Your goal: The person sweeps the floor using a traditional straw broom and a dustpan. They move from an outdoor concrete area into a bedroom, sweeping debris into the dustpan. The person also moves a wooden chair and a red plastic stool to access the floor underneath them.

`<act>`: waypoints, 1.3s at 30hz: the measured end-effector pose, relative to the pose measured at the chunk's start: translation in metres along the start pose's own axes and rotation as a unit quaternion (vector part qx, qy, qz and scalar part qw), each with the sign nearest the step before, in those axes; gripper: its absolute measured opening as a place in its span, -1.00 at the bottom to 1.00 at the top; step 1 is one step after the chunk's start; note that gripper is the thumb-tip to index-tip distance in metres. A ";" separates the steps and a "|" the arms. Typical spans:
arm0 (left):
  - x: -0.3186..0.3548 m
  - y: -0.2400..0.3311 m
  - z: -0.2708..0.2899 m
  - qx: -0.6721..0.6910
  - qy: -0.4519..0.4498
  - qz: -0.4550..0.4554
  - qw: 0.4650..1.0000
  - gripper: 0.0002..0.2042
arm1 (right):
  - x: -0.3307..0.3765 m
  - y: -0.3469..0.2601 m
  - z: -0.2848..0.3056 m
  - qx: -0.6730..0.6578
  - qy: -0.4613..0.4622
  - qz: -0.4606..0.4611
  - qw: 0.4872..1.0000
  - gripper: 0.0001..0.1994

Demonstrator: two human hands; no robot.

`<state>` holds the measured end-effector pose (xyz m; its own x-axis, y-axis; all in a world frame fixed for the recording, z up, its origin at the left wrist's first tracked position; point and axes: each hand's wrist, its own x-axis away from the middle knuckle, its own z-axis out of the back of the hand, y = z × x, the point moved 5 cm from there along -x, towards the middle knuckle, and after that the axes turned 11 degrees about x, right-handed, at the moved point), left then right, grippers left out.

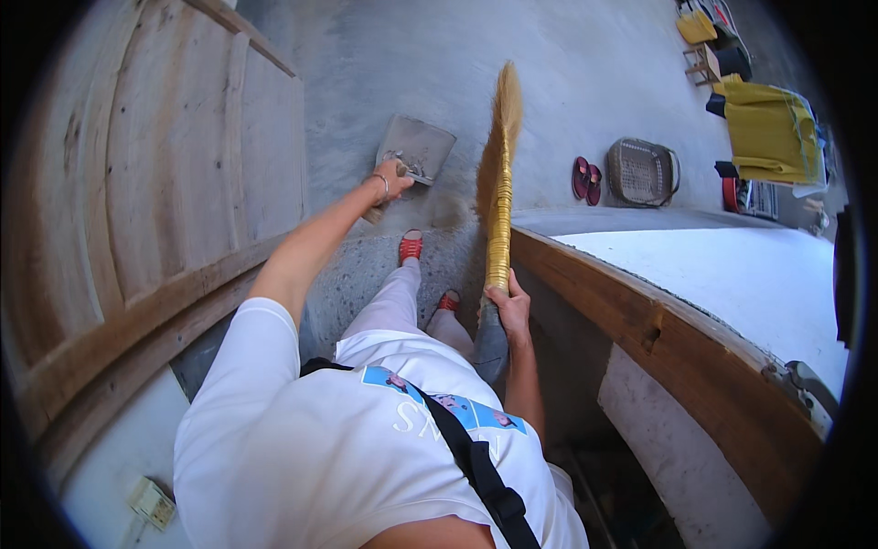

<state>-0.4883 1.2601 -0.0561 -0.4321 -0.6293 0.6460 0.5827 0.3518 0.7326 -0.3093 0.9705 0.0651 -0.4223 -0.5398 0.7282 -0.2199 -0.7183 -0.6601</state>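
White printed T-shirt up close, broom in the right hand, dustpan in the left

Nearest the camera, the white T-shirt [274, 430] carries a row of blue picture panels [453, 407] with small pink figures. Pale capital letters [417, 422] run just below them; a black strap [485, 476] with a buckle crosses the chest and interrupts the lettering, so it cannot be read whole.

On the left, the left hand [391, 179] is closed around the handle of a grey dustpan [423, 142], which lies farther off at the grey floor [384, 55]. Some pale debris shows in the pan beside the fingers, and a brownish dust patch [446, 211] marks the floor just right of it. A bracelet [380, 183] circles the left wrist.

On the right, the right hand [512, 306] grips a straw broom [500, 215] where its yellow-ringed binding meets a grey end; the bristles point away, and whether they touch the floor cannot be told.

Red shoes [412, 245] are on the person's feet. A plank door [174, 137] stands at left, and a wooden beam [658, 339] runs along the near right. Far right are dark red slippers [586, 180], beside a woven basket [643, 171], and a mustard-yellow cloth [773, 133].
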 end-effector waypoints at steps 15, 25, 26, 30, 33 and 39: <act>-0.021 0.087 -0.001 -0.353 -0.109 -0.159 0.916 -0.74 | -0.062 -0.039 -0.008 -0.231 -0.046 0.005 0.972 -0.65; 0.002 0.075 0.015 -0.265 -0.022 -0.165 0.950 -0.74 | -0.069 0.012 -0.031 -0.333 -0.186 -0.223 0.897 -0.67; 0.000 0.069 0.016 -0.255 -0.009 -0.166 0.952 -0.73 | -0.053 0.015 -0.032 -0.322 -0.192 -0.243 0.895 -0.65; 0.002 0.056 0.021 -0.180 0.035 -0.129 0.975 -0.71 | 0.001 0.005 -0.028 -0.382 -0.237 -0.270 0.852 -0.64; -0.004 0.046 0.022 -0.164 0.067 -0.139 0.974 -0.72 | 0.018 0.013 -0.025 -0.374 -0.255 -0.282 0.846 -0.63; -0.015 0.039 0.028 -0.169 0.103 -0.111 0.974 -0.72 | 0.056 0.011 -0.003 -0.366 -0.278 -0.294 0.838 -0.62</act>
<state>-0.4787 1.3025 -0.0308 -0.4462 -0.8013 0.3985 0.6990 -0.0340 0.7143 -0.3383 0.9338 0.0986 0.3794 -0.4543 0.8061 -0.8122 -0.5808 0.0550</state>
